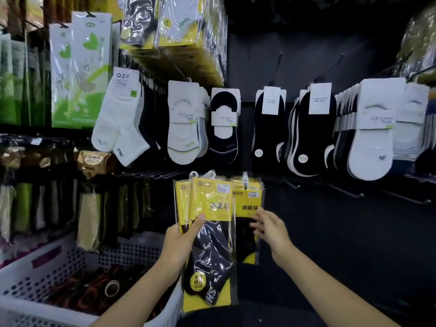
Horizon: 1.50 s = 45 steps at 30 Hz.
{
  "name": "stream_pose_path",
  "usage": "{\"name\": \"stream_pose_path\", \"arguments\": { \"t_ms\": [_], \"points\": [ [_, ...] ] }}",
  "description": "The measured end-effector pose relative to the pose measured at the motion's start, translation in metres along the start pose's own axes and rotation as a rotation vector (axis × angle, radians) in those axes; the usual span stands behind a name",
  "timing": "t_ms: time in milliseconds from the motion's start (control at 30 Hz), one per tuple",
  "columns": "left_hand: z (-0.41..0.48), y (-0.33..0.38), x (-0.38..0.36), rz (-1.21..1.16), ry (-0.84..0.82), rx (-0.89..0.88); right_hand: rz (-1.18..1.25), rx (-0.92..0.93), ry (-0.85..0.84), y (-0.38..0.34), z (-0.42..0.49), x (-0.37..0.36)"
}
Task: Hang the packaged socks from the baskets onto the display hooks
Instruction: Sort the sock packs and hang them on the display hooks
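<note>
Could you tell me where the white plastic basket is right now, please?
The white plastic basket sits at the lower left of the head view, below the hanging packs and just left of the left hand.

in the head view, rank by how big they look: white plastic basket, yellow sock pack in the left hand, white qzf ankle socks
1. White perforated plastic basket, though partly cropped.
2. Yellow-and-black packaged socks in the left hand; nearness inflates them.
3. White QZF ankle socks.

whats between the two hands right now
In the head view, yellow sock packs fill the gap: left hand grips them, right hand open beside them.
</note>
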<state>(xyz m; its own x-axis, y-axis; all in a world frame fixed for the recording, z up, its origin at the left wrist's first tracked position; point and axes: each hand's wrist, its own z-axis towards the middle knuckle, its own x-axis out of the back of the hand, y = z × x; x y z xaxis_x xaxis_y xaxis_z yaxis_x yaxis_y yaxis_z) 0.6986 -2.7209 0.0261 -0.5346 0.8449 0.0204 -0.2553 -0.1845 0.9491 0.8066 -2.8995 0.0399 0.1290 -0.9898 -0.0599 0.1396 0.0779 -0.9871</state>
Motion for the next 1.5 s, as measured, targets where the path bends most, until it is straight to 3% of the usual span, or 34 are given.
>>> {"name": "stream_pose_path", "arguments": {
  "t_ms": [67,167,333,433,567,933,1167,1333,1400,1500],
  "points": [
    [-0.004,-0.002,-0.012,-0.031,-0.049,0.019,0.016,0.027,-0.158,-0.008,-0.017,-0.003],
    [-0.013,-0.002,-0.026,-0.022,-0.111,0.033,0.055,0.083,-0.215,-0.013,-0.032,-0.005],
    [-0.012,-0.001,-0.028,0.05,-0.089,0.087,0.174,0.04,-0.16,-0.012,-0.034,0.008],
    [-0.002,0.001,-0.016,0.101,0.026,0.097,0.109,0.024,-0.09,-0.012,-0.029,0.018],
    [0.005,0.007,0.005,0.11,0.098,-0.025,0.081,0.087,-0.054,-0.017,-0.019,0.021],
    [0.019,0.009,0.024,0.059,0.115,-0.032,-0.073,0.132,-0.023,-0.019,0.017,-0.008],
    [0.021,0.005,0.02,0.072,0.128,0.005,0.036,-0.052,0.139,-0.002,0.041,-0.013],
    [0.016,0.002,0.017,0.062,0.091,-0.011,-0.061,-0.157,0.321,0.011,0.037,0.001],
    [0.015,0.001,0.013,0.038,0.062,-0.016,-0.047,-0.126,0.263,0.011,0.027,0.007],
    [0.011,-0.002,0.0,0.001,0.0,-0.038,0.025,-0.049,0.046,0.002,0.005,0.003]
  ]
}}
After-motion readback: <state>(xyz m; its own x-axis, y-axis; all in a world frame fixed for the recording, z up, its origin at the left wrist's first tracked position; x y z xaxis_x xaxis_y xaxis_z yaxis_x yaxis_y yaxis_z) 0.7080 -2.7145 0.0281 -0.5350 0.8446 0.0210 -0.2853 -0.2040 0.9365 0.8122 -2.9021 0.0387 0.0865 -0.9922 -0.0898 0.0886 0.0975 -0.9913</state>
